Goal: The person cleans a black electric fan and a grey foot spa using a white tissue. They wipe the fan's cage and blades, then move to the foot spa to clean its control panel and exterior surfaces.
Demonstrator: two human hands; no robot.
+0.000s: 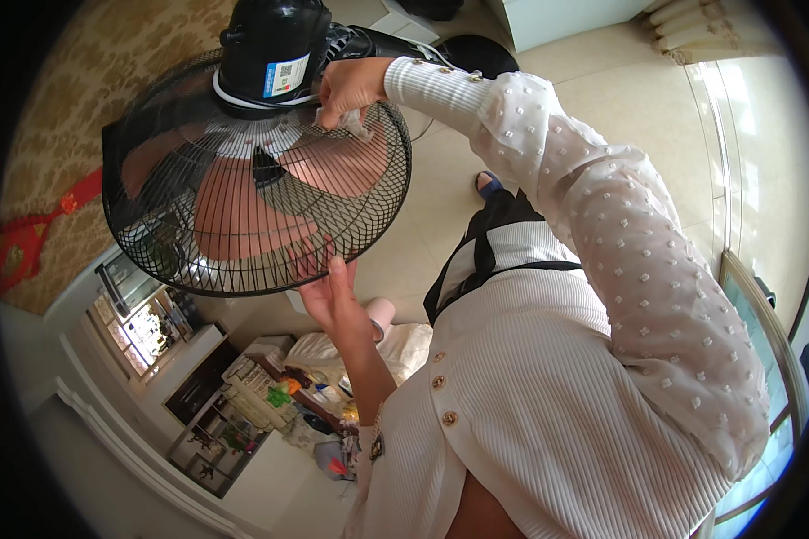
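Note:
A black electric fan's wire guard point(256, 229) fills the upper left of the head view, with pinkish blades point(232, 209) inside it. Behind the guard is the black motor housing point(270, 54), which bears a label and has a white cord looped around its base. My right hand point(352, 91) pinches a crumpled whitish cloth or tissue point(347, 122) against the back of the guard, beside the housing. At the guard's lower rim is my left hand point(334, 283), its thumb outside and its fingers seen through the wires, supporting the rim.
The fan's round black base point(478, 57) stands on the tiled floor point(580, 87) beyond my right forearm. A pink cylindrical object point(380, 313) and a cloth-covered surface point(404, 347) lie below my left hand. A glass-topped table point(758, 337) is at the right.

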